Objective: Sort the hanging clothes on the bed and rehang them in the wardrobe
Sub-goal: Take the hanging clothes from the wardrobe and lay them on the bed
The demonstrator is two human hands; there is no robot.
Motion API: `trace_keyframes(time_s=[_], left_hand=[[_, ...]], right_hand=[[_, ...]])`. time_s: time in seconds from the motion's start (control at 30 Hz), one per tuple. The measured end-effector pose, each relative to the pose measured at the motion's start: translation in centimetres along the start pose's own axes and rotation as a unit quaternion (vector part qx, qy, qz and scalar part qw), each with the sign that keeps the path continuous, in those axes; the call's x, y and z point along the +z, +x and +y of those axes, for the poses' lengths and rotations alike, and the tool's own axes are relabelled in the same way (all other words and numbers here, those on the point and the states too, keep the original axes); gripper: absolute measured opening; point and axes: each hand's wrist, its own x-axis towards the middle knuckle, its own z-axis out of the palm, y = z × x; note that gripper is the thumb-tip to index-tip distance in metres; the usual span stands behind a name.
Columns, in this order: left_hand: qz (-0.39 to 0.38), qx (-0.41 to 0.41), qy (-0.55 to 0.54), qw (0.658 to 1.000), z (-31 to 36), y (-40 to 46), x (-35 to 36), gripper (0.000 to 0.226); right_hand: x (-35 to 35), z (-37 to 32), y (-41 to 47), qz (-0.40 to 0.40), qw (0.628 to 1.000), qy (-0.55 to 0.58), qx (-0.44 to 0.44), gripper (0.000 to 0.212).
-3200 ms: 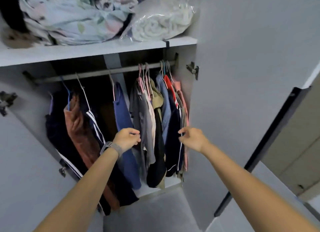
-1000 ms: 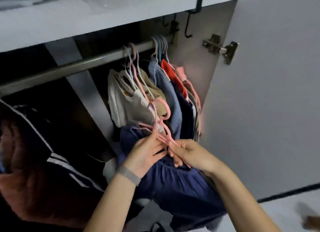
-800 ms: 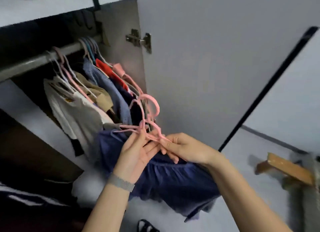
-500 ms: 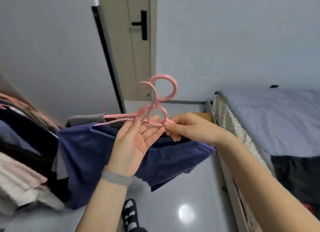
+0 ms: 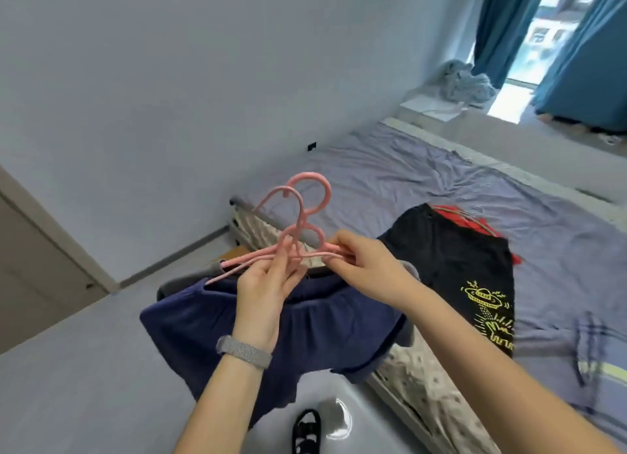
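Two pink hangers [image 5: 307, 213] are stacked together in front of me, with a navy blue garment [image 5: 315, 331] and a grey one [image 5: 176, 285] draped from them. My left hand [image 5: 268, 287] holds the hangers at the neck from below, fingers pointing up. My right hand [image 5: 369, 267] pinches the right arms of the hangers. On the bed [image 5: 424, 179] lie a black garment with a yellow print [image 5: 468, 270] and a red garment on a hanger [image 5: 475, 216] under it. The wardrobe is out of view.
A striped blue-grey garment [image 5: 590, 358] lies at the bed's right edge. A door [image 5: 30, 267] stands at the left. Blue curtains [image 5: 583, 46] and crumpled cloth [image 5: 468, 84] are at the far window ledge. My sandalled foot [image 5: 307, 430] is on the shiny floor.
I lifted the two hangers with the navy and grey garments off the wardrobe rail and turned right, away from the wardrobe; the bed now fills the view.
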Motion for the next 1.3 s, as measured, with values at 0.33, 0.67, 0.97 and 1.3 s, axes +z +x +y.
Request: trace_keyframes(time_s=[0.33,0.67,0.97,1.3], left_hand=[[-0.276,0.034,0.204,0.939,-2.5,16.3,8.0,0.018],[-0.369,0.038,0.258,0.892,-2.9,25.0,14.3,0.027],[-0.351,0.068,0.492,0.794,-9.4,29.6,16.4,0.022],[-0.386,0.087,0.601,0.695,-19.0,35.4,29.4,0.041]], right_hand=[[-8.2,7.1,5.8,0.141,0.964,-0.042,0.222,0.008],[-17.2,12.6,6.8,0.262,0.923,0.001,0.282,0.018],[-20.5,22.0,8.2,0.307,0.898,0.027,0.314,0.019],[-27.6,38.9,11.4,0.313,0.866,0.098,0.378,0.026]])
